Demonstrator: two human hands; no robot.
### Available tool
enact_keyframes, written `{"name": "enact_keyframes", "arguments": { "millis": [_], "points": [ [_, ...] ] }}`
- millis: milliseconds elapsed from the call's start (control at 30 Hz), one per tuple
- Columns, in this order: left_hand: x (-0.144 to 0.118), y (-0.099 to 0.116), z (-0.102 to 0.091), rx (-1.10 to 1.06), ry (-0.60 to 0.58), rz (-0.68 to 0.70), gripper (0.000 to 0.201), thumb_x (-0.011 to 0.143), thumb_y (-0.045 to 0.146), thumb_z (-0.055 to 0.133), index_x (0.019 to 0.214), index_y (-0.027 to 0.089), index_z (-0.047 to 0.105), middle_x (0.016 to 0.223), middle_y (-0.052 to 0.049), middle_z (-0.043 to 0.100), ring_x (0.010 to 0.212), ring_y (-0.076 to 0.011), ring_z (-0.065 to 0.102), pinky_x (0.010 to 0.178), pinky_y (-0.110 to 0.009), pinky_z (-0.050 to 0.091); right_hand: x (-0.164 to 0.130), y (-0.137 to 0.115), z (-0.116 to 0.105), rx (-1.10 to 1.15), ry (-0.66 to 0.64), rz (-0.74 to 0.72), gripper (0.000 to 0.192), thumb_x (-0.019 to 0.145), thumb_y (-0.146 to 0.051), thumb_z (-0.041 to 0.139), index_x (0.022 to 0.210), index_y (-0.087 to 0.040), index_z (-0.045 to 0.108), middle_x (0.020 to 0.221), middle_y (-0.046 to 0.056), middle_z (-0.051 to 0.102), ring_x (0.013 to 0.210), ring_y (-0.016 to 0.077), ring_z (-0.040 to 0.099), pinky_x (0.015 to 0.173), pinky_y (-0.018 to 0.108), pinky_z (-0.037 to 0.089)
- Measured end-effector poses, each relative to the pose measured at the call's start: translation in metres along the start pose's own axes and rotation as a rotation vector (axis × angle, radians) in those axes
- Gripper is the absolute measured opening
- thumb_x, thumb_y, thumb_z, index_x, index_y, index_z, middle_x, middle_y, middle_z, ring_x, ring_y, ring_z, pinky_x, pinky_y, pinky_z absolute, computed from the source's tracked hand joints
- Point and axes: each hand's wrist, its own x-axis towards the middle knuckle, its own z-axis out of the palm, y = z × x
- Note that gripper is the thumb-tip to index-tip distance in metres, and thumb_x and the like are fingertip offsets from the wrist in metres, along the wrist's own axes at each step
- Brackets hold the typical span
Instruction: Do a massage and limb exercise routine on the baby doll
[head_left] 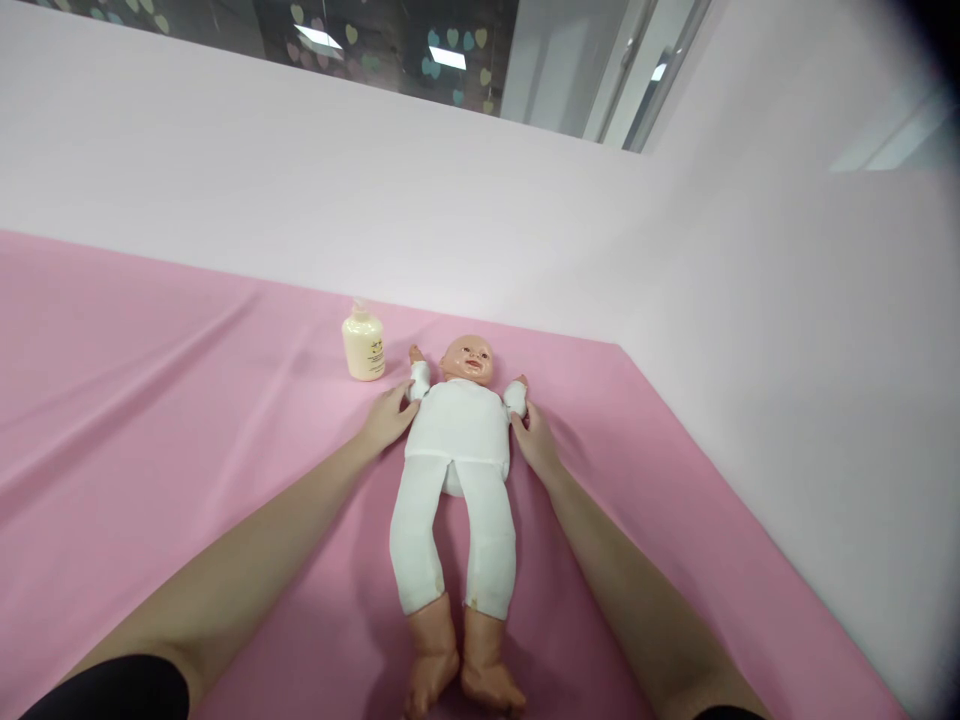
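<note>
Doll (457,430) lies face-up mid pink sheet (150,400), feet near. Left hand (386,418) and right hand (534,440) rest on doll's flanks, fingers loosely curled at its arms — steadying step, no firm grasp. Bottle (364,345) stands far-left, untouched — next move probably needs one hand free.

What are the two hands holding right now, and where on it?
The left hand and right hand touch the doll at its upper arms, one on each side; whether they grip it cannot be told.
</note>
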Motion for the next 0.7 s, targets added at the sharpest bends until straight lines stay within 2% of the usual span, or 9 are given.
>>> {"name": "enact_keyframes", "arguments": {
  "millis": [167,267,367,433,467,533,600,667,700],
  "points": [
    [-0.001,0.0,-0.001,-0.039,-0.017,-0.01,0.053,0.083,0.039,0.048,0.131,0.016,0.047,0.119,-0.011,0.062,0.106,-0.0286,0.058,0.093,-0.044,0.043,0.0,0.001,0.001,0.033,-0.025,0.013,0.031,0.082,-0.033,0.05,0.109,-0.02,0.058,0.098,0.008,0.064,0.092,0.0242,0.059,0.087,0.045,0.047],
    [-0.002,0.001,-0.002,-0.096,-0.037,-0.036,0.056,0.082,0.041,0.052,0.133,0.018,0.045,0.12,-0.011,0.062,0.107,-0.0297,0.058,0.093,-0.046,0.043,-0.001,0.003,0.002,0.129,-0.039,0.056,0.048,0.079,-0.035,0.055,0.125,-0.021,0.048,0.116,0.009,0.061,0.103,0.0256,0.058,0.091,0.046,0.047],
    [-0.004,0.003,-0.004,-0.233,-0.022,-0.071,0.072,0.08,0.039,0.057,0.143,0.021,0.028,0.127,-0.011,0.057,0.11,-0.0272,0.057,0.093,-0.042,0.045,-0.002,0.0,0.001,0.268,-0.021,0.077,0.07,0.076,-0.035,0.061,0.138,-0.023,0.031,0.134,0.011,0.049,0.116,0.0253,0.054,0.096,0.044,0.046],
    [-0.005,0.006,-0.006,-0.306,0.014,-0.059,0.081,0.078,0.035,0.06,0.146,0.024,0.016,0.125,-0.01,0.057,0.111,-0.0247,0.056,0.093,-0.04,0.046,-0.004,-0.004,0.0,0.297,0.037,0.028,0.076,0.076,-0.032,0.062,0.141,-0.023,0.023,0.135,0.012,0.048,0.118,0.0238,0.053,0.098,0.043,0.044],
    [-0.005,0.008,-0.006,-0.318,0.044,-0.037,0.083,0.077,0.032,0.061,0.146,0.024,0.016,0.122,-0.009,0.058,0.112,-0.0241,0.056,0.094,-0.039,0.045,-0.005,-0.007,-0.001,0.285,0.07,-0.013,0.077,0.076,-0.029,0.061,0.141,-0.023,0.022,0.132,0.012,0.049,0.117,0.0229,0.053,0.099,0.042,0.043],
    [-0.006,0.013,-0.008,-0.304,0.104,0.037,0.077,0.075,0.027,0.061,0.142,0.022,0.025,0.12,-0.009,0.058,0.113,-0.0238,0.054,0.097,-0.039,0.043,-0.007,-0.013,-0.003,0.234,0.116,-0.11,0.074,0.075,-0.023,0.059,0.14,-0.022,0.023,0.124,0.01,0.053,0.113,0.0212,0.053,0.1,0.041,0.042],
    [-0.007,0.018,-0.009,-0.266,0.118,0.14,0.059,0.074,0.026,0.06,0.13,0.021,0.042,0.119,-0.009,0.058,0.112,-0.0238,0.054,0.098,-0.038,0.041,-0.008,-0.018,-0.005,0.165,0.116,-0.2,0.062,0.074,-0.019,0.058,0.132,-0.023,0.036,0.114,0.008,0.057,0.107,0.0208,0.054,0.098,0.04,0.042],
    [-0.008,0.021,-0.011,-0.195,0.081,0.234,0.039,0.073,0.028,0.06,0.11,0.02,0.055,0.114,-0.008,0.06,0.108,-0.0239,0.054,0.097,-0.039,0.041,-0.008,-0.02,-0.006,0.08,0.065,-0.295,0.039,0.072,-0.016,0.057,0.11,-0.023,0.053,0.103,0.006,0.06,0.1,0.0213,0.055,0.094,0.04,0.042],
    [-0.008,0.022,-0.012,-0.156,0.06,0.274,0.032,0.071,0.029,0.061,0.102,0.02,0.057,0.11,-0.007,0.062,0.105,-0.0241,0.055,0.096,-0.039,0.041,-0.008,-0.021,-0.006,0.044,0.043,-0.335,0.028,0.071,-0.015,0.056,0.098,-0.023,0.056,0.097,0.005,0.06,0.096,0.0216,0.055,0.092,0.04,0.042]
  ]
}}
